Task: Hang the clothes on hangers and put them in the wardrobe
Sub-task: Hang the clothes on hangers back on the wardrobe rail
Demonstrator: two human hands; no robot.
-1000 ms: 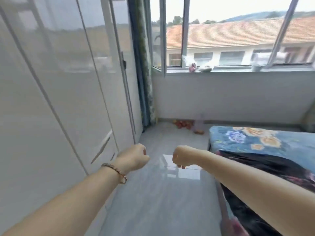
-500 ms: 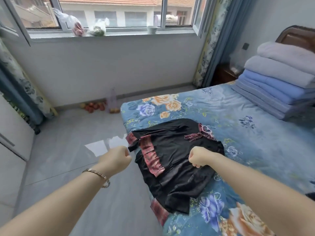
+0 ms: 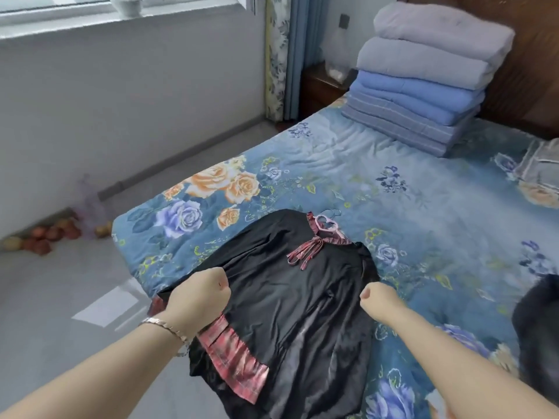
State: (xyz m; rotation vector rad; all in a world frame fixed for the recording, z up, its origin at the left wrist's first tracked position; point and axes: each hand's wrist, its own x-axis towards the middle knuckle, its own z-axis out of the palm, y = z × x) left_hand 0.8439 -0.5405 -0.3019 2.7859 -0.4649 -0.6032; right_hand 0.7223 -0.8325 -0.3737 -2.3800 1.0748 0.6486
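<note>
Down from mid-air onto black dress (image 3: pixel 287 297) now: left grip (image 3: pixel 198 297) clamped on its left edge, right grip (image 3: pixel 378 300) curled at right edge, hold unclear. Dress flat on bed (image 3: pixel 393 164), pink hanger (image 3: pixel 326 225) already in collar. Left: carry to wardrobe.

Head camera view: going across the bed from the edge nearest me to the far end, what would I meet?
Black garment with plaid trim → pink hanger at its collar → floral bedsheet → stack of folded quilts → wooden headboard.
</note>
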